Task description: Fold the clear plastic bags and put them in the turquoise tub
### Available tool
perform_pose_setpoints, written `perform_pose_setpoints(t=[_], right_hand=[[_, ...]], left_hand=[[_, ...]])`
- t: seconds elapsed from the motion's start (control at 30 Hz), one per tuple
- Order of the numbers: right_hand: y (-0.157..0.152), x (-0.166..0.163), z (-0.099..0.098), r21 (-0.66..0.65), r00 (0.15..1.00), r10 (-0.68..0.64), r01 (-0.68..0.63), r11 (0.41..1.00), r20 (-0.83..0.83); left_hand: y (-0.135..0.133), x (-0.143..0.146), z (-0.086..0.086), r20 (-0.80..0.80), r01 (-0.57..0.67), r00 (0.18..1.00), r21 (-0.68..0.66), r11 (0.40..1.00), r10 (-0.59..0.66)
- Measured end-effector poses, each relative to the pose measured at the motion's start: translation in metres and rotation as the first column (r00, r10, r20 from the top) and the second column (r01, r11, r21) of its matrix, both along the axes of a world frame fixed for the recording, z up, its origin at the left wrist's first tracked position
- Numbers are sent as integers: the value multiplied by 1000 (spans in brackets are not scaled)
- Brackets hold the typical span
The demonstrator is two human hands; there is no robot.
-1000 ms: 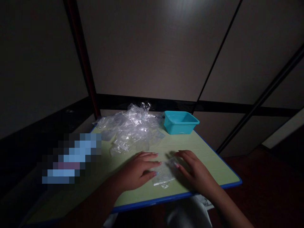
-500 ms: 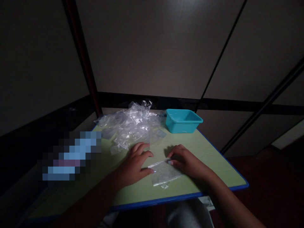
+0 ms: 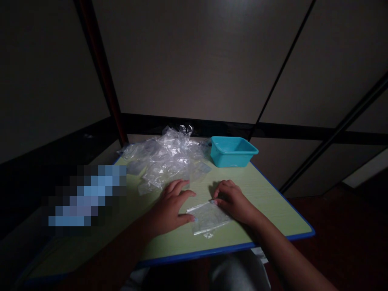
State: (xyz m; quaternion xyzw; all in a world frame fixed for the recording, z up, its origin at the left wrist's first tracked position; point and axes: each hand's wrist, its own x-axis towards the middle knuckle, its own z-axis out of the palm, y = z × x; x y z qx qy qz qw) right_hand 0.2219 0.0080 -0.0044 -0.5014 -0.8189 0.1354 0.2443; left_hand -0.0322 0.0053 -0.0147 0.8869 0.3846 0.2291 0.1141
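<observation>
the clear plastic bag (image 3: 209, 219) is likely light, limp, slippery: take its far edge, which the right hand (image 3: 233, 202) seemingly pinches; left hand (image 3: 173, 207) spread.

We pinch a flat, clear plastic bag (image 3: 209, 218) with our right hand (image 3: 233, 201), our left hand (image 3: 170, 208) spread at its edge.
</observation>
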Motion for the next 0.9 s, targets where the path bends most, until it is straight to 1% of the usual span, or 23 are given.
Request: perform_pose_setpoints(t=[0.27,0.4,0.63,0.9], right_hand=[[2,15,-2,8,1000,2,-2,1000,2],[2,21,0,-16,999,26,-26,1000,18],[2,18,5,-63,997,26,-22,998,76],[0,16,7,-88,994,11,-2,996,108]], left_hand=[[1,-2,0,-11,31,999,4,1000,-31],[1,-3,0,-22,54,998,4,999,-54],[1,-3,-1,-31,59,998,-4,998,-59],[3,-3,-2,-31,64,997,-11,998,-64]])
